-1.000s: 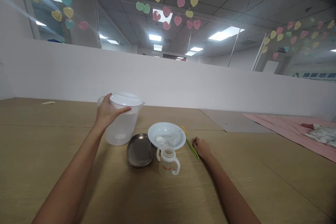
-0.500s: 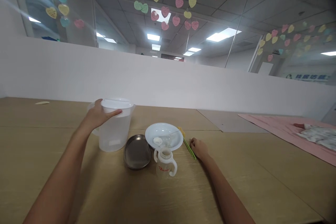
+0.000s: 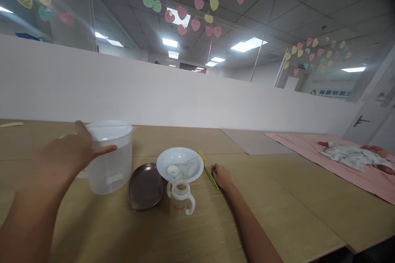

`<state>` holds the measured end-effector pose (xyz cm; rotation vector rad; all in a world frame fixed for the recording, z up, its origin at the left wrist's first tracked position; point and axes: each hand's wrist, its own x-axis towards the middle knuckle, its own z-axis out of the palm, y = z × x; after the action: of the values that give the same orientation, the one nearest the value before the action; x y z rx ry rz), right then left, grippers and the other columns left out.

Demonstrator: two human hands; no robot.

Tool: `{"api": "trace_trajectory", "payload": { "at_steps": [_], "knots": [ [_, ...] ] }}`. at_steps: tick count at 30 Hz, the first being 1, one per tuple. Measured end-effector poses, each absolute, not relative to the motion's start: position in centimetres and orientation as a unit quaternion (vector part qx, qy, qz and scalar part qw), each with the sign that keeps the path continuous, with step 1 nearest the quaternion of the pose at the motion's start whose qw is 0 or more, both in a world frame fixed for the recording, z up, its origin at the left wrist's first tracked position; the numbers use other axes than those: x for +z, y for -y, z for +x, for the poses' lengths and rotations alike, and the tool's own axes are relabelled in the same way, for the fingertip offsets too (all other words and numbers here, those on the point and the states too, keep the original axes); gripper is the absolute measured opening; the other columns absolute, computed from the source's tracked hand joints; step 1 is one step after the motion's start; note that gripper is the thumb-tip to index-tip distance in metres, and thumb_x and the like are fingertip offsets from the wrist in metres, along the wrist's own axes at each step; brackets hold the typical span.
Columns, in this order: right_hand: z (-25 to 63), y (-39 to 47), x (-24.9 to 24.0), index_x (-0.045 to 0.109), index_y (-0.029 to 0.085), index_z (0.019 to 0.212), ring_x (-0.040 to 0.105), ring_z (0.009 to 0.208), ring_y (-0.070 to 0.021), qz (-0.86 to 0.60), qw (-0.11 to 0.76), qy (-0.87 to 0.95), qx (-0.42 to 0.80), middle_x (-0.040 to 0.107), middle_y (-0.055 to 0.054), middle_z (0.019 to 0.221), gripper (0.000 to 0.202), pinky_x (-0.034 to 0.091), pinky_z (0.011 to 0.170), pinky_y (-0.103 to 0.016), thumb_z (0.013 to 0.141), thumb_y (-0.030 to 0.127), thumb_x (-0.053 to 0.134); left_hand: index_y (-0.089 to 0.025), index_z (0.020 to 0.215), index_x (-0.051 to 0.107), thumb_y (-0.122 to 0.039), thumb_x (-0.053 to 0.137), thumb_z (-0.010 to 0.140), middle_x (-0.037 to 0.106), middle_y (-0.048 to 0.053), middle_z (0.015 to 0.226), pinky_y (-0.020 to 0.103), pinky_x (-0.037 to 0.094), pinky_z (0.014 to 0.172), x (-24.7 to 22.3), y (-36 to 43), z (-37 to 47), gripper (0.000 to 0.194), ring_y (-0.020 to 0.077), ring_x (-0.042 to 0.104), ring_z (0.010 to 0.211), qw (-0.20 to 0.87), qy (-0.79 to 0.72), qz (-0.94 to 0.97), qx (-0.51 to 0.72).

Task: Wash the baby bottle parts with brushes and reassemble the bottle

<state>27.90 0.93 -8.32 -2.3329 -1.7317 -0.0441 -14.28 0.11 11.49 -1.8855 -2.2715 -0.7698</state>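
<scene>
My left hand (image 3: 71, 148) grips the upper side of a large translucent plastic pitcher (image 3: 112, 160) with a white lid, thumb across the front and fingers at the rim. My right hand (image 3: 222, 176) rests on the table with its fingers curled in, just right of a green-handled brush with a yellow head (image 3: 211, 176); nothing shows in it. The brush leans by a white bowl (image 3: 180, 152) holding a white cap and clear pieces. In front of the bowl stands an open two-handled baby bottle (image 3: 180, 201) with red print. A metal kidney-shaped tray (image 3: 145, 189) lies between pitcher and bowl.
The wooden table (image 3: 262, 213) runs back to a low white wall (image 3: 169, 98) with glass above. On the right, a pink cloth (image 3: 296, 148) bears a doll-like figure in patterned white clothing (image 3: 345, 154). A thin pale strip (image 3: 11, 124) lies at the far left.
The view has turned right, showing more of the pink cloth. My left hand and the pitcher have shifted slightly left and nearer relative to the tray. My right hand stays by the brush.
</scene>
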Motion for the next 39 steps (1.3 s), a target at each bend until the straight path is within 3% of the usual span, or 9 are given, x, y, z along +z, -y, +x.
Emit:
{"api": "trace_trajectory", "payload": {
  "at_steps": [3,5,9,13,15,21,25,31,39],
  "knots": [
    [27.9,-1.0,-8.3,0.057,0.015,0.098,0.059,0.087,-0.0173,-0.798,0.111,0.593,-0.017,0.064,-0.01,0.095,0.025,0.033,0.063,-0.023,0.085,0.019,0.036,-0.008,0.136,0.024,-0.071,0.031,0.072,0.064,0.019,0.087,0.047,0.04,0.069,12.3,3.7,-9.9,0.09,0.0417,0.057,0.086,0.158,0.685,-0.682,-0.201],
    [27.9,-1.0,-8.3,0.057,0.015,0.098,0.059,0.087,-0.0177,-0.797,0.108,0.594,-0.017,0.064,-0.01,0.095,0.025,0.033,0.063,-0.023,0.086,0.019,0.035,-0.02,0.127,0.043,-0.062,0.029,0.079,0.065,0.011,0.095,0.039,0.041,0.073,12.2,5.2,-6.8,0.065,0.0321,0.059,0.086,0.079,0.577,-0.788,-0.201],
    [27.8,-0.9,-8.1,0.057,0.015,0.098,0.06,0.087,-0.018,-0.793,0.107,0.599,-0.014,0.064,-0.01,0.095,0.026,0.033,0.063,-0.024,0.086,0.02,0.034,-0.022,0.099,0.063,-0.044,0.028,0.087,0.066,0.003,0.098,0.026,0.04,0.074,9.3,3.9,-1.8,0.043,0.0198,0.058,0.09,-0.066,0.361,-0.914,-0.175],
    [27.7,-0.9,-8.0,0.057,0.016,0.097,0.06,0.087,-0.0183,-0.79,0.11,0.604,-0.011,0.065,-0.01,0.094,0.026,0.034,0.063,-0.024,0.086,0.02,0.035,-0.018,0.087,0.066,-0.03,0.033,0.087,0.068,0.004,0.09,0.023,0.039,0.066,4.9,-1.0,2.2,0.035,0.0163,0.059,0.08,-0.044,0.313,-0.934,-0.167],
    [27.6,-0.9,-8.0,0.057,0.016,0.097,0.06,0.087,-0.0183,-0.788,0.112,0.606,-0.01,0.065,-0.01,0.094,0.025,0.034,0.063,-0.024,0.086,0.02,0.035,-0.019,0.086,0.067,-0.027,0.038,0.084,0.068,0.004,0.087,0.023,0.039,0.067,3.1,-3.3,4.0,0.031,0.0158,0.059,0.079,0.032,0.304,-0.941,-0.147],
    [27.5,-0.9,-7.9,0.058,0.016,0.099,0.06,0.088,-0.0191,-0.788,0.114,0.606,-0.01,0.065,-0.01,0.095,0.026,0.036,0.065,-0.025,0.085,0.019,0.036,-0.012,0.061,0.067,-0.037,0.057,0.072,0.066,0.014,0.067,0.034,0.041,0.067,0.5,-6.3,8.0,0.029,0.0254,0.06,0.071,0.104,0.304,-0.942,-0.096],
    [27.4,-0.9,-7.8,0.059,0.016,0.1,0.06,0.088,-0.0196,-0.789,0.118,0.603,-0.012,0.065,-0.011,0.095,0.027,0.036,0.066,-0.025,0.085,0.019,0.036,-0.01,0.063,0.067,-0.041,0.065,0.066,0.066,0.017,0.07,0.039,0.041,0.073,-0.3,-6.8,8.8,0.032,0.0295,0.061,0.075,0.136,0.305,-0.94,-0.067],
    [26.8,-0.7,-7.3,0.061,0.016,0.097,0.061,0.087,-0.0211,-0.79,0.12,0.601,-0.008,0.065,-0.012,0.094,0.033,0.037,0.065,-0.027,0.089,0.027,0.031,-0.009,0.071,0.067,-0.024,0.068,0.063,0.067,0.017,0.076,0.039,0.042,0.074,-1.3,-8.1,8.8,0.017,0.0287,0.062,0.077,0.148,0.343,-0.927,-0.04],
    [25.2,-0.3,-6.2,0.065,0.016,0.089,0.061,0.086,-0.0216,-0.784,0.119,0.61,-0.002,0.066,-0.013,0.093,0.041,0.038,0.065,-0.027,0.09,0.035,0.029,-0.01,0.078,0.067,-0.03,0.067,0.067,0.066,0.018,0.08,0.041,0.038,0.08,-1.8,-8.9,8.2,0.023,0.0287,0.06,0.085,0.17,0.383,-0.907,-0.032]
  ]
}}
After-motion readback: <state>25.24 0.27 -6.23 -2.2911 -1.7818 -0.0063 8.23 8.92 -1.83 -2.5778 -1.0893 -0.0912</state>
